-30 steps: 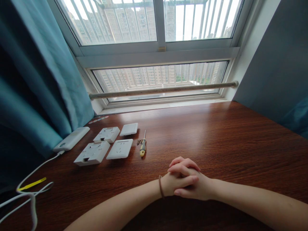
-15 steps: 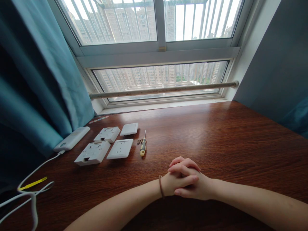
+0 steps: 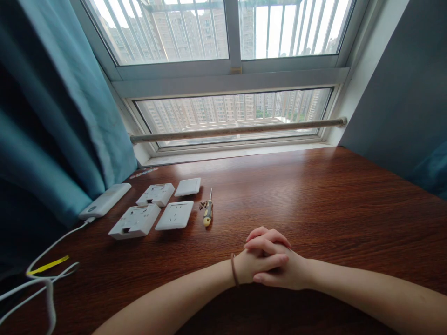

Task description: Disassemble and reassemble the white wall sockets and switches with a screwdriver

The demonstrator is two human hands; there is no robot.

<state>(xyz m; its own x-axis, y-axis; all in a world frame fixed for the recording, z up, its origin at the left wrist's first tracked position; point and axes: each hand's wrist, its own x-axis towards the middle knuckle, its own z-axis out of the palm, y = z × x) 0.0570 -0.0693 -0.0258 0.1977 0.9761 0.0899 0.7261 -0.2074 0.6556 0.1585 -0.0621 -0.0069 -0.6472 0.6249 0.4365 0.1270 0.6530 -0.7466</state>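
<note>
My left hand (image 3: 249, 266), with a brown band at its wrist, is clasped with my right hand (image 3: 295, 269) near the table's front. Their fingers interlace and wrap round each other; no object shows between them. Nearest to them, on the left, lies a screwdriver (image 3: 207, 215) with a yellow and grey handle, tip pointing away. Several small screws (image 3: 203, 205) lie beside its shaft. Further left are a white socket panel (image 3: 174, 215) with slots and a plain white panel (image 3: 187, 187). Next to these sit two white mounting boxes, a near one (image 3: 135, 221) and a far one (image 3: 155, 194).
A white power bank (image 3: 105, 201) lies by the blue curtain (image 3: 104, 139) with a white cable (image 3: 52, 251) plugged in. The cable, with a yellow strap (image 3: 49, 265), loops at front left. A metal rail (image 3: 237, 131) crosses the window behind the brown wooden table (image 3: 314, 200).
</note>
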